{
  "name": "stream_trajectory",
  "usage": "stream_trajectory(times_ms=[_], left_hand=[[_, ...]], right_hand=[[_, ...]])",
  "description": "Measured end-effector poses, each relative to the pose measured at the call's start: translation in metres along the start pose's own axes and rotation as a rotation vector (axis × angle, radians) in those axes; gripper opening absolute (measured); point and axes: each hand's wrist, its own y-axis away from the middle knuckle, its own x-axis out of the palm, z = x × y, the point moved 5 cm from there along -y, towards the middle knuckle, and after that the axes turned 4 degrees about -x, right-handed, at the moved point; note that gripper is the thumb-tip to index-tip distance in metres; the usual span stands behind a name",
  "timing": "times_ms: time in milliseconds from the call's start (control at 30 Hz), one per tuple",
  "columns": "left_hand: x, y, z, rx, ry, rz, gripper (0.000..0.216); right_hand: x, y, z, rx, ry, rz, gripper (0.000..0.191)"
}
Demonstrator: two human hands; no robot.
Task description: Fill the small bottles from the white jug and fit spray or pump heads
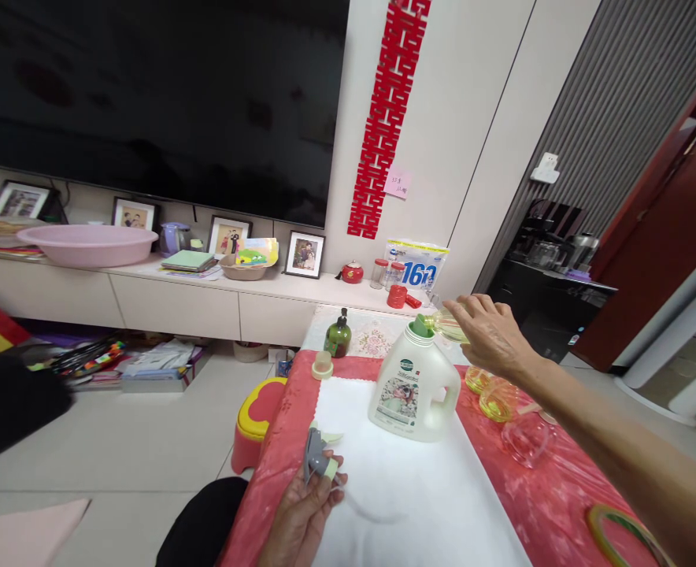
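My left hand (308, 504) is closed around a grey and pale green spray trigger head (318, 457), held low over the white sheet; a thin clear tube trails from it. My right hand (486, 331) grips a clear bottle (447, 324) with pale yellow liquid, tipped on its side so that its neck meets the green mouth of a large detergent jug (414, 386). The jug stands upright on the white sheet (407, 496), its handle facing right. A translucent cap (323, 365) sits at the table's far left corner, near a green pump bottle (338, 337).
On the red tablecloth (472, 425) at right lie yellow glass cups (495, 403), a pink clear vessel (528, 439) and a tape roll (625, 535). A red and yellow stool (259, 417) stands left of the table. Behind, a low cabinet (176, 303) carries framed photos and a pink basin (88, 244).
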Motion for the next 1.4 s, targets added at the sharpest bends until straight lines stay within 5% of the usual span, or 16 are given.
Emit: stream_trajectory(times_ms=[1400], left_hand=[[0.0015,0.0004,0.0001,0.004,-0.006,0.024,0.047]], right_hand=[[-0.005,-0.0066,0.0021,-0.08,0.066,-0.053,0.068]])
